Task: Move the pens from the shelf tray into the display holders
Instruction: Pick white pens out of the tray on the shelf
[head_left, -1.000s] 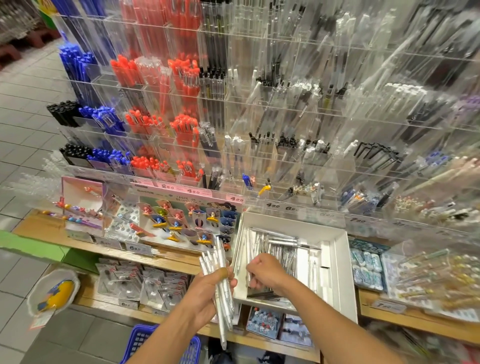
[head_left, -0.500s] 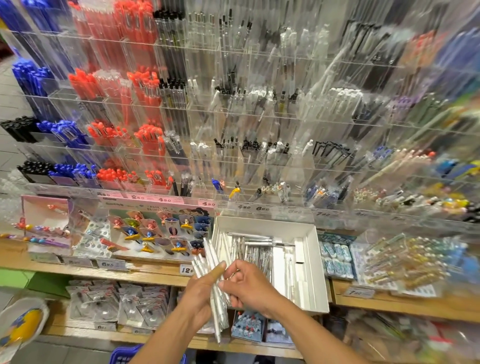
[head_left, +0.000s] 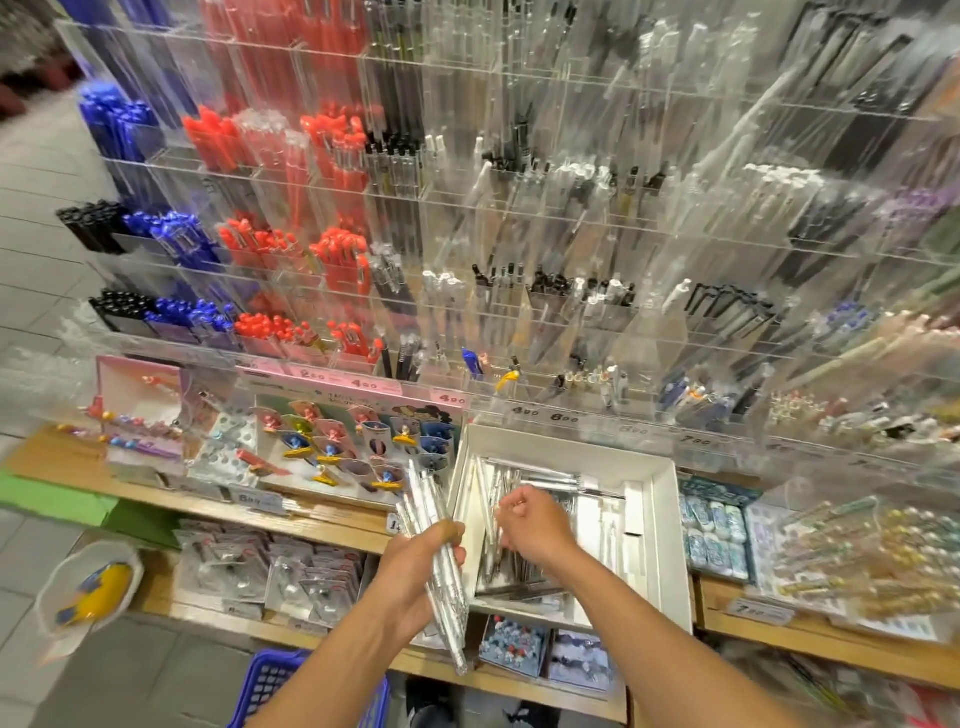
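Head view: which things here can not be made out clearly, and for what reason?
- Right hand: its curled fingers face away, so whether they pinch a pen is hidden.
- Pens in the white tray: partly covered by that hand; their number is unclear.
- Left hand grips a pen bundle; the pens blur together.
- Upper right display holders: smeared by motion blur.

Stationery shop: clear acrylic pen racks (head_left: 519, 260), handwritten price tags (head_left: 363, 383), wooden shelves (head_left: 332, 530).

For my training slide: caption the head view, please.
Left hand grips a bundle of clear pens; right hand reaches into the white tray.
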